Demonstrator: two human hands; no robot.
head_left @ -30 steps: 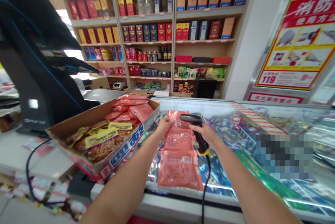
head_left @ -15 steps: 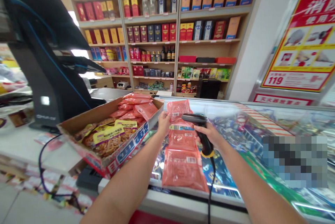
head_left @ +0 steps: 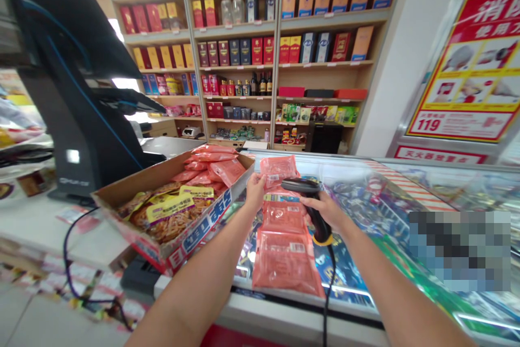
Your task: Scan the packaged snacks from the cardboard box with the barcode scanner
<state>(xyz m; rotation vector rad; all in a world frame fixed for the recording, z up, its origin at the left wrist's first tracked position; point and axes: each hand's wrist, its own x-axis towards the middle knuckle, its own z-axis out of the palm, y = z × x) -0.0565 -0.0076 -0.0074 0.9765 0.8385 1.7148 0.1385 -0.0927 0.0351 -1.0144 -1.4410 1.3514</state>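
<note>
Left hand (head_left: 255,191) and right hand (head_left: 323,211) held slightly apart above a white glass-topped chest freezer (head_left: 284,303).
The left hand pinches a hanging strip of pink plastic packets (head_left: 284,247); the right clamps a black corded barcode scanner (head_left: 319,222) just beside it. A brown cardboard box of snack packets (head_left: 199,230) sits left; wooden shelves of boxed liquor (head_left: 239,60) stand beyond.

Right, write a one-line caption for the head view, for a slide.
The left hand holds up a strip of pink packets while the right hand grips a black barcode scanner beside a cardboard box.
</note>
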